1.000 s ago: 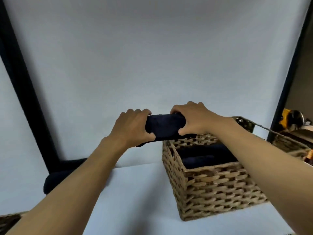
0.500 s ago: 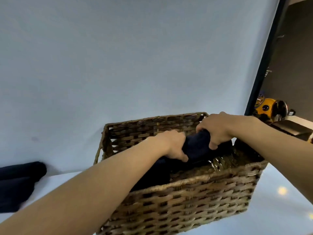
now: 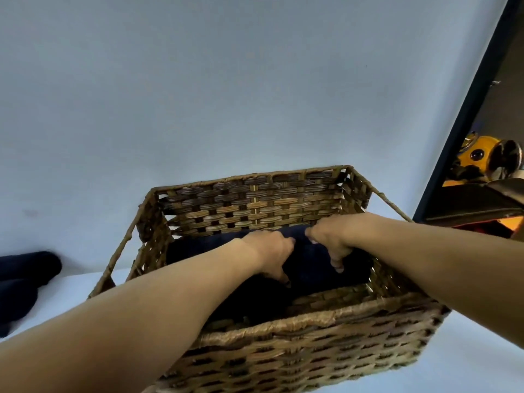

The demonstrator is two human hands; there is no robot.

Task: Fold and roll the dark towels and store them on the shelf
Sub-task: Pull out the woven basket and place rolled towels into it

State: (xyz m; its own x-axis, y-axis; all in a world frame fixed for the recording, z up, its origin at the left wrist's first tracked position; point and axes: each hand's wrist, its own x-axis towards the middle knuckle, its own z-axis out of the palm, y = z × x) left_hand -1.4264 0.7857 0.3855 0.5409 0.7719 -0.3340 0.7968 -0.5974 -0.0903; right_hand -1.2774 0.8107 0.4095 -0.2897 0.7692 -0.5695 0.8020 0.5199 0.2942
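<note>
A brown wicker basket (image 3: 297, 353) stands on the white shelf (image 3: 71, 290). Inside it, against the far wall, lies a dark rolled towel (image 3: 306, 262). My left hand (image 3: 272, 253) and my right hand (image 3: 331, 239) are both down in the basket, side by side, with fingers curled over the roll and thumbs on its near side. More dark towel fabric (image 3: 255, 302) lies lower in the basket under my left forearm, partly hidden. Another dark rolled towel (image 3: 25, 276) rests on the shelf at the far left.
A black frame post (image 3: 467, 109) runs up the right side. Beyond it sit a yellow object (image 3: 479, 157) and a dark box. The white back wall rises directly behind the basket.
Both hands have carried the rolled towel from above the basket rim down into the basket, against its far wall. My view has moved closer over the basket.
</note>
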